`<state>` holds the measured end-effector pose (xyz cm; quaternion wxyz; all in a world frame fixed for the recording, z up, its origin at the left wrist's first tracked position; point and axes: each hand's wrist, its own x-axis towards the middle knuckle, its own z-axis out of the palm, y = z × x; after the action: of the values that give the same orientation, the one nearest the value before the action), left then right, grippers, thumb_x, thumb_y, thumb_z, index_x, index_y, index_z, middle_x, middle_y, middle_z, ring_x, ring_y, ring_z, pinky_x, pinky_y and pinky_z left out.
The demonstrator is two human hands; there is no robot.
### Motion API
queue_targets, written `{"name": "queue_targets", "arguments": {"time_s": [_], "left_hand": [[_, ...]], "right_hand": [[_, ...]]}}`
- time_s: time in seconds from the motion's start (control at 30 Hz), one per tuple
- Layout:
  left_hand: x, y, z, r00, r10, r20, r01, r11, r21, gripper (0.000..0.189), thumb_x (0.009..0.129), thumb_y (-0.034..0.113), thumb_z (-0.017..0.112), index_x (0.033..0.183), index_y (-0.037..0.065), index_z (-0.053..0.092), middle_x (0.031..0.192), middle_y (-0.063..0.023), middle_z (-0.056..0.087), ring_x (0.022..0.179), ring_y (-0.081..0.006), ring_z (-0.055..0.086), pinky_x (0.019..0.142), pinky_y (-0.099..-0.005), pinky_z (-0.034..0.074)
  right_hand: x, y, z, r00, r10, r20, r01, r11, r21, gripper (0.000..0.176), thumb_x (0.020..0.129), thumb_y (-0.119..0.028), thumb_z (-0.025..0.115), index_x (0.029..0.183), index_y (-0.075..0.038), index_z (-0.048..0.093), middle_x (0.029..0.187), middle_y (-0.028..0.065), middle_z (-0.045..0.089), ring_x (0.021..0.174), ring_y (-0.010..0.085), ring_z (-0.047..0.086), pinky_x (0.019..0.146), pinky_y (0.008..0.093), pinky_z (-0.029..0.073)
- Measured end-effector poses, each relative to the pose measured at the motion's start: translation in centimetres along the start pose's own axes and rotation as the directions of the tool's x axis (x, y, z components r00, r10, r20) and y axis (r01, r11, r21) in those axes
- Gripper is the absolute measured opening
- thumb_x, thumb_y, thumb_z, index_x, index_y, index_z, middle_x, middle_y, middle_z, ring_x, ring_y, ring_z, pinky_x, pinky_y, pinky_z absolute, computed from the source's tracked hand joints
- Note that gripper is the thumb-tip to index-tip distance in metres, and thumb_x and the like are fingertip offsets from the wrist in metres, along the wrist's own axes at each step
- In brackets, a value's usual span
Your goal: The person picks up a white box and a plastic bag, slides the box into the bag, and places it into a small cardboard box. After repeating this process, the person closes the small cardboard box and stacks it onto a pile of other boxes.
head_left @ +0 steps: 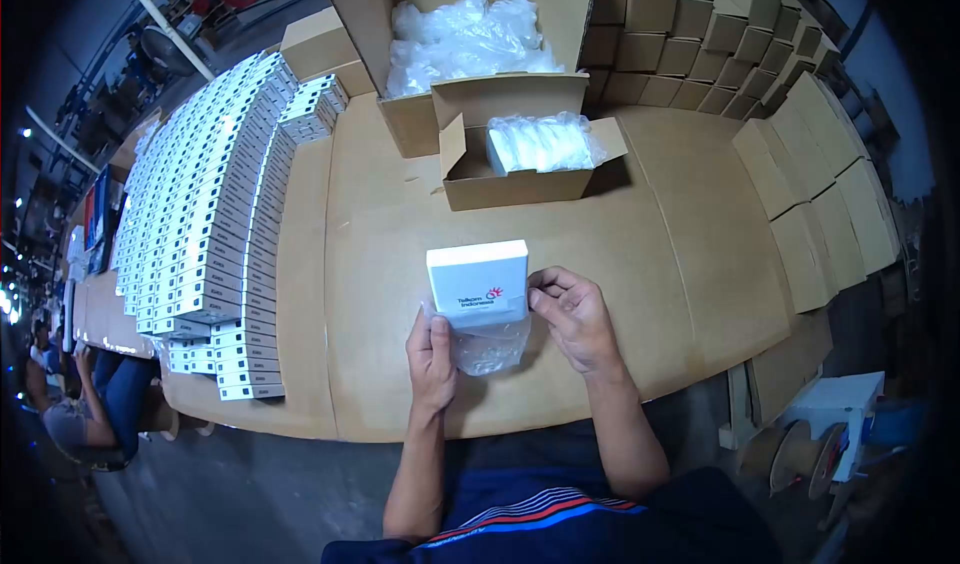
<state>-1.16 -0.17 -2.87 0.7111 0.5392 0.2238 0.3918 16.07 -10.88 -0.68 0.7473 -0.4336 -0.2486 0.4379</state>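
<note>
A small white box [470, 276] with a red logo and the printed words "Telkom Indonesia" stands partly inside a clear plastic bag [495, 349], its upper part bare. My left hand [432, 366] is closed on the bag at its left side, thumb in front. On the right, my right hand [574, 324] pinches the edge of the bag beside the box with thumb and index finger. Farther back, an open brown carton [515, 192] holds several bagged white boxes [545, 144] in a row.
Stacked white boxes [205, 204] line the table's left side. A large carton [408, 129] of clear plastic bags [475, 34] stands at the back. Brown cartons [645, 52] are piled at the back right, others [825, 194] at the right edge. At the far left sits another person [85, 419].
</note>
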Motion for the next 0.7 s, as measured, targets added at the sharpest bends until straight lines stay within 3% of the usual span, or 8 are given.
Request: {"name": "queue_targets", "arguments": {"time_s": [0.17,0.37,0.5,0.6,0.7], "left_hand": [[-0.2,-0.5,-0.9,0.999,0.006,0.04,-0.008,0.999,0.048,0.049,0.111,0.033,0.043,0.139,-0.006,0.053,0.125,-0.01,0.064,0.115,-0.0163,0.057,0.102,-0.0324,0.044],[-0.3,0.1,-1.4,0.997,-0.021,0.068,0.016,0.997,0.079,0.052,0.112,0.032,0.039,0.146,-0.007,0.048,0.133,-0.0145,0.062,0.121,-0.0197,0.057,0.105,-0.0342,0.044],[0.6,0.9,-0.3,0.994,0.062,0.084,-0.075,0.984,0.161,0.054,0.112,0.032,0.037,0.148,-0.007,0.046,0.136,-0.019,0.06,0.126,-0.0277,0.057,0.111,-0.0394,0.041],[0.9,2.0,0.2,0.979,0.094,0.178,-0.132,0.968,0.216,0.056,0.112,0.034,0.036,0.149,-0.007,0.044,0.136,-0.0192,0.06,0.128,-0.0281,0.057,0.112,-0.0403,0.04],[0.5,1.5,1.0,0.992,0.084,0.098,-0.102,0.977,0.187,0.058,0.113,0.037,0.034,0.15,-0.006,0.043,0.134,-0.0172,0.062,0.123,-0.0244,0.058,0.109,-0.0379,0.042]], "right_hand": [[-0.2,-0.9,1.0,0.999,-0.051,-0.002,0.05,0.991,-0.121,0.015,0.1,-0.002,0.061,0.114,0.003,0.063,0.102,0.0014,0.065,0.094,0.0067,0.06,0.087,0.0222,0.049],[-0.3,-1.1,0.3,0.989,-0.073,0.128,0.104,0.962,-0.254,0.013,0.105,-0.004,0.053,0.115,0.001,0.058,0.107,0.0007,0.061,0.1,0.0071,0.055,0.092,0.0224,0.045],[0.4,-0.5,-0.3,0.968,-0.173,0.18,0.206,0.961,-0.186,0.009,0.106,-0.006,0.05,0.113,-0.002,0.053,0.112,0.0063,0.061,0.106,0.0105,0.054,0.097,0.026,0.043],[0.4,-1.0,-0.1,0.96,-0.193,0.204,0.229,0.958,-0.17,0.012,0.107,-0.013,0.05,0.113,-0.002,0.052,0.115,0.0098,0.061,0.108,0.0139,0.054,0.101,0.0305,0.043],[0.5,-0.6,-0.1,0.964,-0.196,0.178,0.213,0.974,-0.083,0.018,0.108,-0.019,0.051,0.113,-0.002,0.052,0.121,0.0126,0.061,0.115,0.0169,0.055,0.105,0.0338,0.042]]}}
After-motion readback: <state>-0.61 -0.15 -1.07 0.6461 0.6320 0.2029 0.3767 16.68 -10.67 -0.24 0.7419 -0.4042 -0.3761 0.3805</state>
